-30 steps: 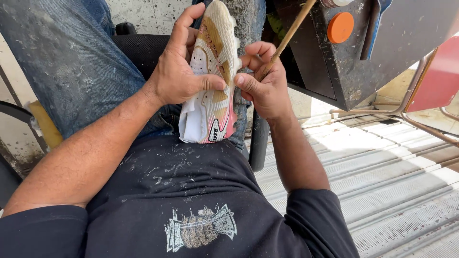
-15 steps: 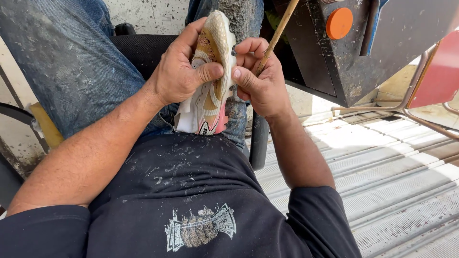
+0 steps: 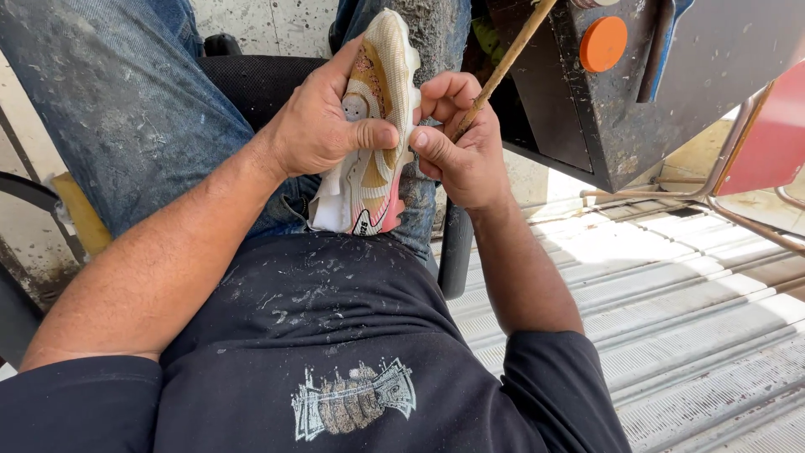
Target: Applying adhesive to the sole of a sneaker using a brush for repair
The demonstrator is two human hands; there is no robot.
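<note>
Presently the work sits mid-course. The person is seated, jeans-clad knees [image 3: 126,109] at 11 o'clock, dark shirt [image 3: 335,352] at 6 o'clock flecked with pale bits.

The shoe [image 3: 373,126], a cream, tan and pink cleated one, is held upright above the lap at about 12 o'clock from frame centre, toe up, heel and collar down near the waist, its sole turned toward the right side.

The left hand [image 3: 323,126] is clamped on the shoe: fingers wrapped behind the upper, thumb pressed flat across the side at mid-length.

The right hand [image 3: 461,143] is closed on a thin wooden stick [image 3: 503,67], which runs up toward 1 o'clock and out of frame. Its thumb tip touches the shoe's edge just beside the left thumb. The stick's working end is hidden behind the fingers, so whether it carries a brush, a blade or glue cannot be told.

Judgement on progress: the tool seems to be working along the seam between sole and upper near mid-shoe. No finished or unfinished stretch can be told apart on the visible edge; it looks much the same from toe to heel. The debris on the shirt suggests some scraping or trimming is already done. How much edge is left cannot be read from this view.

Surroundings: a dark, spattered machine housing [image 3: 604,126] with an orange round knob [image 3: 604,44] at 1 o'clock; a ribbed metal floor [image 3: 671,319] at 4 o'clock; a dark seat [image 3: 251,84] under the legs.
</note>
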